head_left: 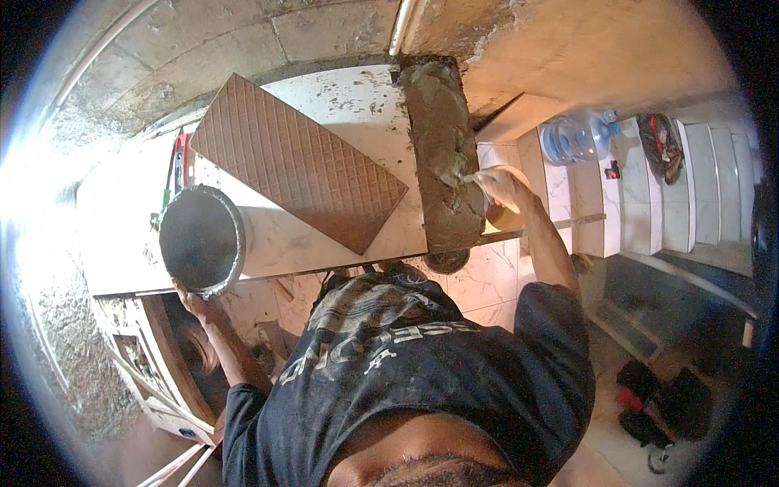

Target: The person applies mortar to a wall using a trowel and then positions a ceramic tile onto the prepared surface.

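My right hand (501,187) is closed round the handle of a trowel (451,175), its blade smeared with mortar and hard to tell from it. The trowel touches a strip of wet grey mortar (438,114) that runs from the wall to the near edge of the white-tiled surface. At the left, my left hand (191,301) grips the near side of a dark bucket (237,252) with a mortar-stained rim; some fingers are hidden. Between the two hands lies a large brown tile (292,162), its ribbed back facing up, set at a slant across the white surface (324,89).
A red level-like tool (178,162) lies behind the bucket. Right of the mortar are a yellowish round container (507,215) and a leaning tile piece (523,114). Stairs (633,215) at the right carry a blue water jug (578,138) and a dark bag (661,146).
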A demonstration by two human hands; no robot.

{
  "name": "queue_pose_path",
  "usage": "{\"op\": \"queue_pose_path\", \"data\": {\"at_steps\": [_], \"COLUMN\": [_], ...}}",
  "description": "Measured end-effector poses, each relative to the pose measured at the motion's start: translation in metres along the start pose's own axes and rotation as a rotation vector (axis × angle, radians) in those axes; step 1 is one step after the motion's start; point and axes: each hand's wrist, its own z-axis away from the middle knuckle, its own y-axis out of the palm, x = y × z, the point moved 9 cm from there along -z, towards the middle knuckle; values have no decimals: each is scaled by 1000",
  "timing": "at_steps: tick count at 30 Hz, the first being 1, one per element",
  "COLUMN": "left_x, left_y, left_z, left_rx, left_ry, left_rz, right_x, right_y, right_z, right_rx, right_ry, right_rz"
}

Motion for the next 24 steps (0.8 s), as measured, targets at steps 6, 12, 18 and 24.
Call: {"op": "queue_pose_path", "data": {"at_steps": [6, 12, 18, 24], "left_x": [-12, -46, -45, -45], "left_y": [3, 18, 3, 8], "left_z": [1, 22, 12, 19], "left_rx": [94, -27, -9, 19], "left_ry": [250, 736, 415, 565], "left_rz": [-296, -1223, -568, -859], "right_x": [2, 29, 47, 23], "right_y": [-36, -75, -62, -24], "right_z": [9, -60, -34, 7], "right_rx": [-325, -135, 104, 104], "right_ry": [-306, -224, -340, -495], "right_rz": [553, 344, 320, 344]}}
